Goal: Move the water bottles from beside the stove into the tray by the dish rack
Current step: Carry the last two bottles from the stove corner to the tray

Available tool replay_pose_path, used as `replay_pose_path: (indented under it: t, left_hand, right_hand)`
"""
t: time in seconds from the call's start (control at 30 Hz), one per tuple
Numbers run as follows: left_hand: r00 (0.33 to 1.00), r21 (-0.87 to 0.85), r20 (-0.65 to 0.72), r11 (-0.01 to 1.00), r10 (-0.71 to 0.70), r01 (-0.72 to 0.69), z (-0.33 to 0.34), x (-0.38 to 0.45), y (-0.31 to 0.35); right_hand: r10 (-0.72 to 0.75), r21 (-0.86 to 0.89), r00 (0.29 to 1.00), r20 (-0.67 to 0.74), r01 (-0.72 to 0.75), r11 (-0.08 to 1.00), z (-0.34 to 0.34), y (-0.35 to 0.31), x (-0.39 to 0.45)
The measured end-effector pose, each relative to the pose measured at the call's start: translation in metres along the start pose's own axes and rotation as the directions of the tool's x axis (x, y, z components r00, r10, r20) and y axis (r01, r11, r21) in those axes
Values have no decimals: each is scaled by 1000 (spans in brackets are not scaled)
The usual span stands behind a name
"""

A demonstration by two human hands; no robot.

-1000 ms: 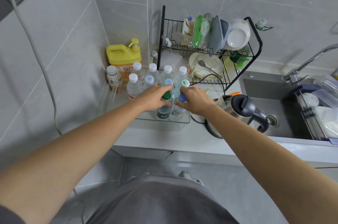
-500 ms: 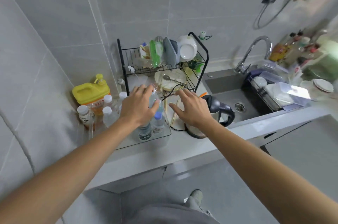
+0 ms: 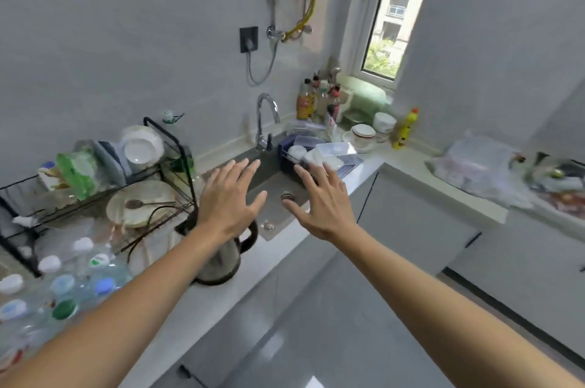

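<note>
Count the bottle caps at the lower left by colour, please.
White caps: 3
White cap with green mark: 1
Pale blue caps: 2
Deep blue cap: 1
Green cap: 1
Total: 8 clearly visible; the picture's edge is blurred.

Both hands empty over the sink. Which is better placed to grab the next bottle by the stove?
Right, likely. The right hand is open and nearer the stove side at far right; the left hand hangs over the kettle. No bottles visible there.
</note>
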State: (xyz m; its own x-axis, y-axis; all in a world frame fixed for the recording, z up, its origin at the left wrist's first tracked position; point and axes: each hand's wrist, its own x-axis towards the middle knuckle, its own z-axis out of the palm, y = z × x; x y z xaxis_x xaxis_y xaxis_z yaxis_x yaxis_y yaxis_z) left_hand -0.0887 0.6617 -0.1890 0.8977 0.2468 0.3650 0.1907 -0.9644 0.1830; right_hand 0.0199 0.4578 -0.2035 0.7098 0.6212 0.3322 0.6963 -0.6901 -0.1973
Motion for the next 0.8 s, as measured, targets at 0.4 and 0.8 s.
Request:
replay_pose_path:
  t: [0.4,0.8]
  left_hand:
    - [934,-219,19,913,356,-343,99,130,339]
    - [691,-369,40,653,722,-661,216,221,623]
  right_hand:
    - [421,-128,902,-92,-430,894,-127,319,-111]
    - [758,-150,605,-245,-796,587,-208,557,-237]
